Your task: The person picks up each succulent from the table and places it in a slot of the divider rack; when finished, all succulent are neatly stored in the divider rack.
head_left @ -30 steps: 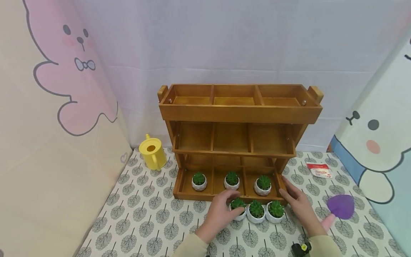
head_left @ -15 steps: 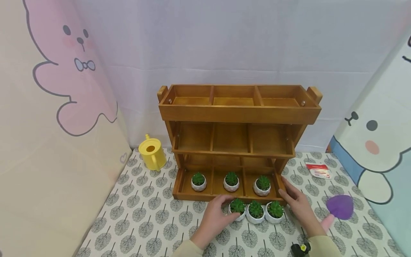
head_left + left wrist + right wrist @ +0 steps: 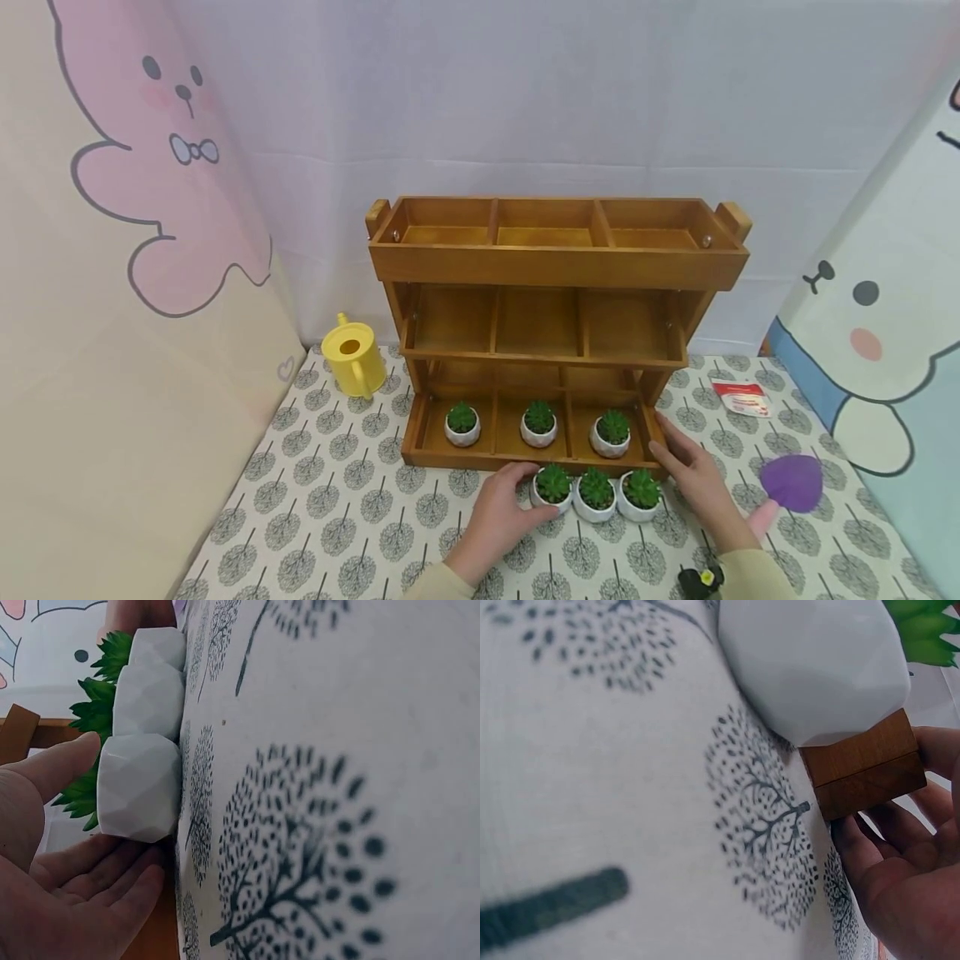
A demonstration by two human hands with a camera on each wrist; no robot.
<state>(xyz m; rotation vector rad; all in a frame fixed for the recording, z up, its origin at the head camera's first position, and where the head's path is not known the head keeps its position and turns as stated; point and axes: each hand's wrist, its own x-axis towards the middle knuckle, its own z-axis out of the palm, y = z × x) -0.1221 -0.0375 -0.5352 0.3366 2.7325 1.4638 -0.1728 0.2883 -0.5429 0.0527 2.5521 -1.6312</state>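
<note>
Your bench [image 3: 337, 508] is covered with a white cloth printed with grey trees, and it fills the lower half of the head view. Cartoon-animal panels close it in at the left and right edges, with a pale curtain across the top. At centre stands a three-tier wooden shelf [image 3: 558, 267]; its lowest tray holds three small potted succulents, one per compartment. A yellow watering can [image 3: 351, 360] sits left of the shelf, a red-and-white packet [image 3: 742, 397] right of it, and a purple scoop [image 3: 795, 483] at the lower right.

Just in front of the tray, three more pots stand in a touching row. Your left hand [image 3: 501, 510] cups the leftmost pot [image 3: 552, 487], fingers loosely curved around its side with the thumb over the top; the left wrist view shows the fingers along the pot's base [image 3: 139, 787]. Your right hand [image 3: 693, 479] lies spread, fingers straight, against the tray's right front corner [image 3: 866, 769], beside the rightmost pot [image 3: 641, 493].

Both forearms are cut off by the bottom edge. The right wrist view is too close and blurred to show more than one pot and the corner.
</note>
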